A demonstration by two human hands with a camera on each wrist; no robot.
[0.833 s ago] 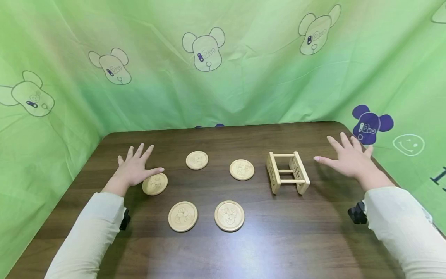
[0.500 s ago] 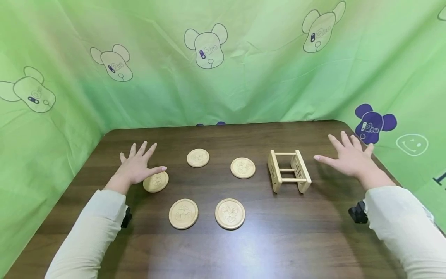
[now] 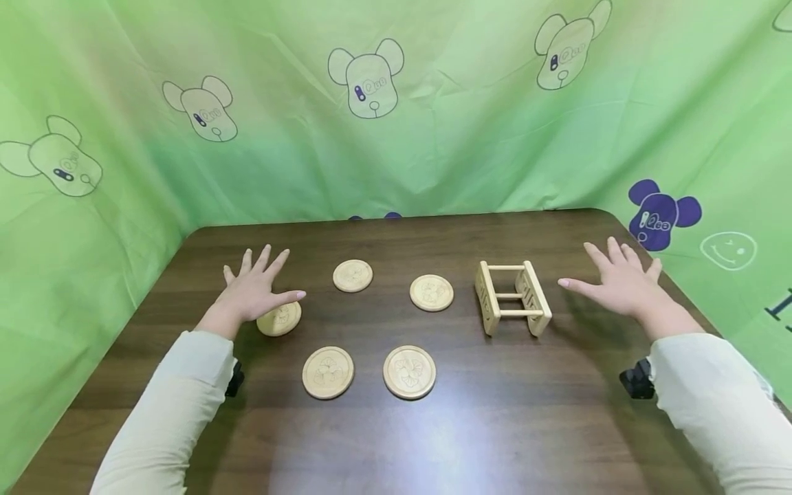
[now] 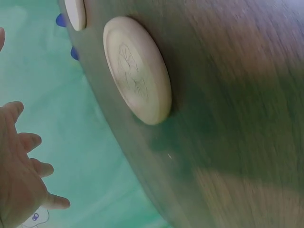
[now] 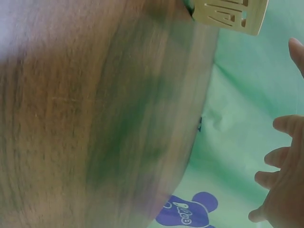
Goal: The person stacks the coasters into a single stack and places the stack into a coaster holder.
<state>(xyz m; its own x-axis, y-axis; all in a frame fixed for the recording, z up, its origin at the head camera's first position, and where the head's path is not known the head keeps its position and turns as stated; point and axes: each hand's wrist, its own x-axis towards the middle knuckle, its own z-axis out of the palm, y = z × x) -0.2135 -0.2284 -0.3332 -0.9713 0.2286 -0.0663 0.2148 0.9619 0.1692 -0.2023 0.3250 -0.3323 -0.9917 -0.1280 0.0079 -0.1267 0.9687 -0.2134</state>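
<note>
My left hand (image 3: 250, 292), fingers spread, hovers over the table's left part and overlaps a round wooden coaster (image 3: 280, 319) in the head view. That hand holds nothing; in the left wrist view a coaster (image 4: 137, 71) lies on the table beyond it. My right hand (image 3: 625, 282) is also spread and holds nothing, to the right of a small wooden rack (image 3: 512, 313) with slatted sides and dowel bars. More coasters lie flat: one at the back (image 3: 353, 276), one near the rack (image 3: 431, 293), and two in front, a left coaster (image 3: 328, 372) and a right coaster (image 3: 409, 372), with engraved leaf patterns.
The dark wooden table (image 3: 495, 426) has rounded far corners. A green curtain (image 3: 445, 158) with printed bear heads hangs behind and along both sides. A black wrist camera (image 3: 638, 379) sits under the right sleeve (image 3: 711, 392).
My left hand has drifted right and slightly forward over the coaster. The right hand stays almost still. The head view has shifted slightly; coasters and rack remain in place.
</note>
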